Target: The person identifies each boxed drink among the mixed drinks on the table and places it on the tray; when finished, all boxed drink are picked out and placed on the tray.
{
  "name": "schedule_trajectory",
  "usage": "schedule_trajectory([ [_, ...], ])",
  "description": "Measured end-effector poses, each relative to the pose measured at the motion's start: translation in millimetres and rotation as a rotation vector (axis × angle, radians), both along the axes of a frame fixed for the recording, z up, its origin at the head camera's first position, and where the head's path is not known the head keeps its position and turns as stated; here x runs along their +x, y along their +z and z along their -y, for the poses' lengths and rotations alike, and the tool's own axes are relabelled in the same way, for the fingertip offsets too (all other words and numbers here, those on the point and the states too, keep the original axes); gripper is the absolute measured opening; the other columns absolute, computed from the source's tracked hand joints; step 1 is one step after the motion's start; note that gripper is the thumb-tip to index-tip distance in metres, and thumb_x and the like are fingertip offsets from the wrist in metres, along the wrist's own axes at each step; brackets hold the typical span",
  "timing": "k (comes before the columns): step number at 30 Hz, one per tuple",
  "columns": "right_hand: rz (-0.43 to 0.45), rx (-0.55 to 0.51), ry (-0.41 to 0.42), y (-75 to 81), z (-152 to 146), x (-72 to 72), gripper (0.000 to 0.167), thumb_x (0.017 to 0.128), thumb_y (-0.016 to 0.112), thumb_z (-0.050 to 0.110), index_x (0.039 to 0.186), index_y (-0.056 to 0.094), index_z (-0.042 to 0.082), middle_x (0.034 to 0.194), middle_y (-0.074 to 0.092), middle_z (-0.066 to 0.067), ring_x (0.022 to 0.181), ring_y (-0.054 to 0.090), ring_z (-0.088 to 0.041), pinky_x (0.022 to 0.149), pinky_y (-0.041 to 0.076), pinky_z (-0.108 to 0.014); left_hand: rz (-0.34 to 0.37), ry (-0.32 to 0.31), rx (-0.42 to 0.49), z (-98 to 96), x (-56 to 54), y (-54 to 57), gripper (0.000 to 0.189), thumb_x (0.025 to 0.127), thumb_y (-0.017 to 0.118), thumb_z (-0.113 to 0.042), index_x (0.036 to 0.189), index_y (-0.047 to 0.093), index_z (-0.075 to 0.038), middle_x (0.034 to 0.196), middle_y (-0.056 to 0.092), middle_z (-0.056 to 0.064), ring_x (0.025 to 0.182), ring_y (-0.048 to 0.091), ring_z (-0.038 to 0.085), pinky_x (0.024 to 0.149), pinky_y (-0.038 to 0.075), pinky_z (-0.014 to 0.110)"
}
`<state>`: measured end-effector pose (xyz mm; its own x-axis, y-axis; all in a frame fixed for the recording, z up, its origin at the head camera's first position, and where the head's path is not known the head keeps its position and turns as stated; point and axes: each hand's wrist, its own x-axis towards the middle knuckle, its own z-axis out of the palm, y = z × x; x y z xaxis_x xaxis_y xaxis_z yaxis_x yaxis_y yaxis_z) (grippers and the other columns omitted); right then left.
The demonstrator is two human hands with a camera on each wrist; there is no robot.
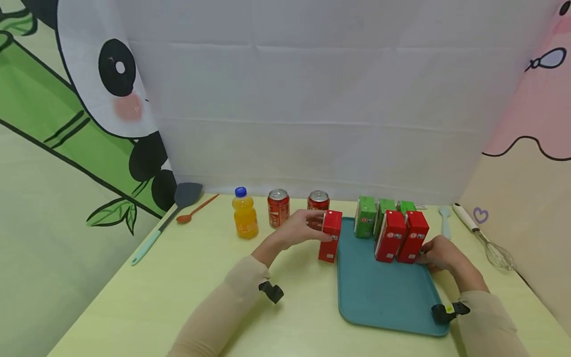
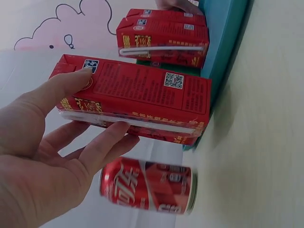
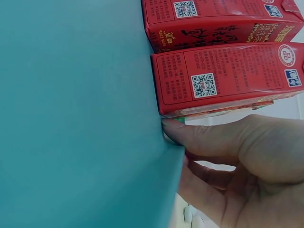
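Observation:
My left hand (image 1: 296, 230) grips a red drink carton (image 1: 328, 246), which stands slightly tilted just beside the left rim of the teal tray (image 1: 379, 302). In the left wrist view the thumb lies on one face of this carton (image 2: 142, 90) and fingers are on the opposite side. On the tray stand two more red cartons (image 1: 390, 237), side by side, with three green cartons (image 1: 366, 218) behind them. At the tray's right edge, my right hand (image 1: 443, 255) pinches the rim; the right wrist view has its thumb (image 3: 190, 135) over the edge, close to the nearest red carton (image 3: 213, 78).
Behind my left hand stand two red soda cans (image 1: 278, 208) and an orange juice bottle (image 1: 245, 215). Farther left lie a spatula (image 1: 187, 194) and a red-orange spoon (image 1: 189, 216). A whisk (image 1: 497, 254) and a pale blue utensil (image 1: 445, 220) lie at the right.

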<state>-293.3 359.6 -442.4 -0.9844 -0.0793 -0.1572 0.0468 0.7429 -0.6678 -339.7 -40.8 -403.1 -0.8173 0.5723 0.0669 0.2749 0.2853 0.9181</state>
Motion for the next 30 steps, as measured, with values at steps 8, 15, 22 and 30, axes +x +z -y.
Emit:
schedule_trajectory([
  [8,-0.003,0.005,0.001,6.3,-1.1,-0.4,0.03,0.086,0.074,0.002,0.106,0.067,-0.019,0.092,0.071,-0.023,0.074,0.066,-0.023,0.067,0.061,-0.043,0.047,-0.004,0.102,-35.7,-4.5,-0.8,0.066,0.084,0.082,-0.018,0.144,0.055,-0.013,0.121,0.065,0.003,0.113,0.06,0.022,0.088,0.056,0.036],
  [15,0.018,-0.016,-0.023,3.8,2.4,-0.4,0.032,0.086,0.074,0.002,0.107,0.066,-0.02,0.095,0.07,-0.025,0.076,0.066,-0.024,0.068,0.061,-0.044,0.034,0.022,0.073,-61.4,-8.8,-8.8,0.065,0.083,0.083,-0.023,0.142,0.058,-0.016,0.116,0.065,-0.003,0.108,0.06,0.016,0.087,0.056,0.034],
  [22,-0.005,-0.001,-0.009,4.1,5.7,0.7,0.03,0.086,0.075,0.003,0.104,0.068,-0.019,0.09,0.071,-0.022,0.074,0.064,-0.023,0.067,0.061,-0.042,0.026,0.018,0.065,-80.0,-8.4,-15.8,0.06,0.083,0.083,-0.024,0.139,0.061,-0.018,0.115,0.066,-0.005,0.107,0.06,0.014,0.085,0.055,0.032],
  [30,-0.006,-0.009,-0.017,3.5,4.8,2.8,0.028,0.086,0.074,0.003,0.104,0.068,-0.018,0.089,0.071,-0.021,0.072,0.063,-0.023,0.067,0.06,-0.042,0.034,0.055,0.076,-92.6,-8.7,-19.7,0.064,0.084,0.083,-0.026,0.142,0.057,-0.016,0.116,0.067,-0.004,0.107,0.061,0.013,0.09,0.053,0.033],
])
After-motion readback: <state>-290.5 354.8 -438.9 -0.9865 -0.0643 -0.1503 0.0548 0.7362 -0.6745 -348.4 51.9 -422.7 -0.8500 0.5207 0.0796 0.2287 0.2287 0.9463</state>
